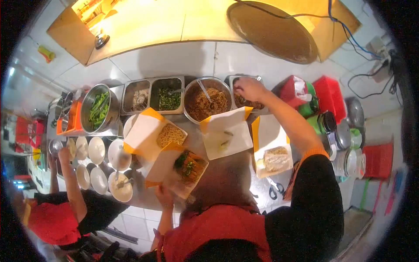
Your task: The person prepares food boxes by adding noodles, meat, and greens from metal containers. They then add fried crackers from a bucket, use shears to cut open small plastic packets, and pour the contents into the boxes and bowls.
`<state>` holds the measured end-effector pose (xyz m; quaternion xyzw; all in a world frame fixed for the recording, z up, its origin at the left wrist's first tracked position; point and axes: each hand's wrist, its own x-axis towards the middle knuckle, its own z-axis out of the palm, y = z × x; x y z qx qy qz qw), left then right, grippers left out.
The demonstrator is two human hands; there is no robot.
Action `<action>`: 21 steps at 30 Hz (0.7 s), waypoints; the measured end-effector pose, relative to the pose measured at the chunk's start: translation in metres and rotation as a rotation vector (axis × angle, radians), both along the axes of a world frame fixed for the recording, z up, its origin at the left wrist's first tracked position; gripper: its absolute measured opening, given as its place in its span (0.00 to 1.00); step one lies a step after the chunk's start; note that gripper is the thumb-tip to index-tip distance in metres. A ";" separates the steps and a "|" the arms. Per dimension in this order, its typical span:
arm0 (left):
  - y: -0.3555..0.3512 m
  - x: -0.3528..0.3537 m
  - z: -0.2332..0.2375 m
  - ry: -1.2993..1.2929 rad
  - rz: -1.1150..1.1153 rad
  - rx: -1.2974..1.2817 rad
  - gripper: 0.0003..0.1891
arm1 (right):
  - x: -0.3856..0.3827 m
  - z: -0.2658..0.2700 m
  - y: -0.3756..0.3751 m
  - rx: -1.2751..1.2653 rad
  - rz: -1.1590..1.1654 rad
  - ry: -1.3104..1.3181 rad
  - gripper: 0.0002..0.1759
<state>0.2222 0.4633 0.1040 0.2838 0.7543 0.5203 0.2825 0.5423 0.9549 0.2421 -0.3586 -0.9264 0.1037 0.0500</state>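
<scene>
My right hand (pixel 249 88) reaches into a steel tray (pixel 238 80) of dark food at the back of the counter, fingers closed down into it. My left hand (pixel 164 195) holds the near edge of an open paper box (pixel 197 174) with orange-brown food and greens in it. A second paper box (pixel 140 133) holding plain noodles lies just behind it. An open box (pixel 231 135) with a few green bits lies in the middle. A fourth box (pixel 268 131) with a wrapped portion sits under my right arm.
A round bowl of brown noodles (pixel 207 102) with tongs, trays of chopped greens (pixel 168 98) and pale food (pixel 137 100), and a pot of green vegetables (pixel 99 109) line the back. Several white bowls (pixel 96 150) stand left, where another person's hand (pixel 65 153) reaches. Scissors (pixel 276 190) lie right.
</scene>
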 end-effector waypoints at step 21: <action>0.007 0.007 -0.009 0.255 0.129 -0.005 0.09 | 0.021 -0.016 -0.003 -0.035 -0.028 -0.567 0.12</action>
